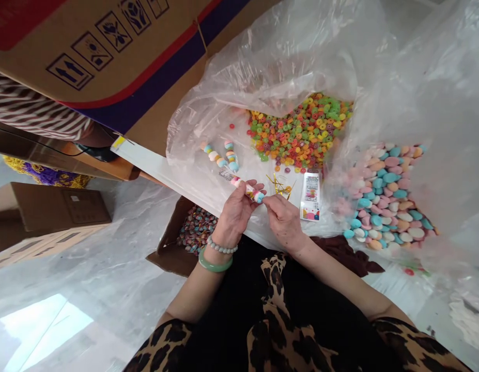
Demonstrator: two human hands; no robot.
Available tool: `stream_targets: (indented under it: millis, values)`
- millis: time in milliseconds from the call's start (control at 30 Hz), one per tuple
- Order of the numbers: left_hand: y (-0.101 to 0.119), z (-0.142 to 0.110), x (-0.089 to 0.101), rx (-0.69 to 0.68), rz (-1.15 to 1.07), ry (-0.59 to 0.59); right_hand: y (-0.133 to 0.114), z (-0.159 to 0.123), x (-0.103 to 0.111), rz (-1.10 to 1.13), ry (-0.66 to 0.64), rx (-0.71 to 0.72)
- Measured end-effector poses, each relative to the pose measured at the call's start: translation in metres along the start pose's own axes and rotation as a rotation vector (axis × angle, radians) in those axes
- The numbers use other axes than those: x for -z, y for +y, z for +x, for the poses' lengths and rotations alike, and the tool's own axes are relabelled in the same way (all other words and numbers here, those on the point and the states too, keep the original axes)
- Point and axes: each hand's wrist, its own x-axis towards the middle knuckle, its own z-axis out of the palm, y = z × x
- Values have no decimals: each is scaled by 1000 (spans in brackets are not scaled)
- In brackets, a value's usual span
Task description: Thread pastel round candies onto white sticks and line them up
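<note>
Candy strand (258, 197), bright chunky pieces with what looks like clear wrapping, lies across the fingers of the left hand (234, 214), its blue end towards the right hand (284, 221). From where I watch, my first worry is that end: I judge that a hard tug from the right hand could split thin wrap or drag the strand out of a light hold. Too loose a grip on the left could let pieces twist or slide. The gold ties (281, 186) lie just beyond the right hand, slight enough, I'd guess, to be nudged or tangled by a passing knuckle. Near the left hand is the table (146, 164) edge, so a dropped strand might go over it, perhaps into the open carton (165, 253) of small wrapped pieces below.

I read the left hand as half open, palm upward, thumb and forefinger closed on the strand, the other fingers loosely curled. The right hand has thumb and fingertips pressed together at the blue end; whether they pinch wrap, a tie or candy, I can't tell. Beside the right hand, not touching it, lies a printed label (311, 196); ring candies (301, 134) are heaped farther out, beyond the ties.
</note>
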Motion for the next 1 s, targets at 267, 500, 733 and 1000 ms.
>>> stream_targets:
  millis: [267, 500, 733, 1000]
  values:
    - [7, -4, 1, -50, -6, -121, -11, 10, 2, 521, -257, -523]
    - [0, -8, -4, -94, 113, -190, -10, 16, -3, 595, -224, -682]
    - [-20, -7, -2, -169, 164, -126, -9, 16, -23, 544, -39, -645]
    - [-12, 3, 2, -117, 40, -60, -2, 12, -17, 470, -109, -480]
